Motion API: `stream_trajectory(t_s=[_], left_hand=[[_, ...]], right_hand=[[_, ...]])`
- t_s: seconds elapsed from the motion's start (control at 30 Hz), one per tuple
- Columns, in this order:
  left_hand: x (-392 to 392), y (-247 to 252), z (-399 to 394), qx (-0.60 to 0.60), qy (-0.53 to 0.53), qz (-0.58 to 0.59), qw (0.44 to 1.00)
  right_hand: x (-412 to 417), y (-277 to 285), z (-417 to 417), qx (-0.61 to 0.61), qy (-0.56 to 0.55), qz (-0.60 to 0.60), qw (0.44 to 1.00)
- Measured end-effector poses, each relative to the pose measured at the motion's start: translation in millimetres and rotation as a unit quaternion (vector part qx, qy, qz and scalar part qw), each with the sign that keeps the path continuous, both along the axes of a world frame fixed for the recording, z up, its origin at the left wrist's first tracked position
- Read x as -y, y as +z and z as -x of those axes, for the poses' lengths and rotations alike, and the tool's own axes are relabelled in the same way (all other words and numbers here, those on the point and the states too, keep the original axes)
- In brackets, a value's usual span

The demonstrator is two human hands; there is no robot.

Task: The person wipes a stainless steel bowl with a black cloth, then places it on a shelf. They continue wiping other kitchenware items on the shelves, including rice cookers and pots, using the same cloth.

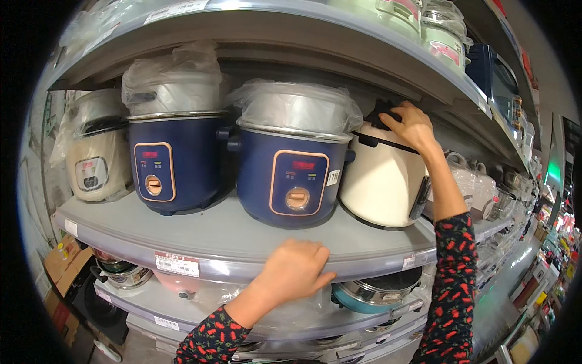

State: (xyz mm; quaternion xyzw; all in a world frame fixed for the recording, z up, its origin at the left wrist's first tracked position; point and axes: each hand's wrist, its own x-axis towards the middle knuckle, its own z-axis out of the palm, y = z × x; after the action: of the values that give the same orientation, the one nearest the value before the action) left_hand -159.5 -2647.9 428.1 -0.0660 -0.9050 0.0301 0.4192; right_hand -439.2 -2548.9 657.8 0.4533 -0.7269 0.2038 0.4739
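Observation:
My right hand (413, 123) is on the lid of a cream-coloured rice cooker (379, 182), with a bunched black cloth (383, 114) under its fingers. That cooker stands turned, its dark control panel facing right. My left hand (295, 268) is at the shelf's front edge, fingers curled and thumb apart; whether it grips the edge is unclear. Behind it stands a dark blue rice cooker (254, 182) with a copper-coloured knob and a plastic-wrapped metal steamer on top. A similar blue cooker (195, 159) is to its left. All rest on a grey metal shelf (218, 232).
A beige rice cooker (97, 150) wrapped in plastic stands at the far left. An upper shelf (291, 32) overhangs the cookers. Below are a pink appliance (177, 284) and a teal-based electric pan (368, 300). A store aisle (504, 273) runs along the right.

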Motion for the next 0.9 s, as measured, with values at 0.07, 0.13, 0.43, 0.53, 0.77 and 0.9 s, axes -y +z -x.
stream_trajectory(t_s=[0.07, 0.13, 0.43, 0.53, 0.77, 0.9], left_hand=[[1, 2, -3, 0.010, 0.007, -0.003, 1.000], [0, 1, -2, 0.014, 0.015, 0.000, 1.000], [-3, 1, 3, 0.000, 0.000, -0.003, 1.000], [1, 1, 0, 0.005, 0.012, -0.003, 1.000], [-3, 2, 5, 0.000, 0.011, 0.009, 1.000], [-2, 3, 2, 0.026, 0.025, 0.002, 0.999]], right_hand=[[-23, -8, -14, -0.036, 0.015, -0.041, 0.998], [-41, -1, 1, 0.095, -0.026, -0.004, 0.995], [-11, 41, 76, 0.190, 0.016, 0.104, 0.976], [46, 41, 25, 0.198, -0.008, -0.091, 0.976], [84, 75, 65, 0.205, -0.154, -0.137, 0.957], [86, 46, -6, 0.130, -0.143, -0.198, 0.961]])
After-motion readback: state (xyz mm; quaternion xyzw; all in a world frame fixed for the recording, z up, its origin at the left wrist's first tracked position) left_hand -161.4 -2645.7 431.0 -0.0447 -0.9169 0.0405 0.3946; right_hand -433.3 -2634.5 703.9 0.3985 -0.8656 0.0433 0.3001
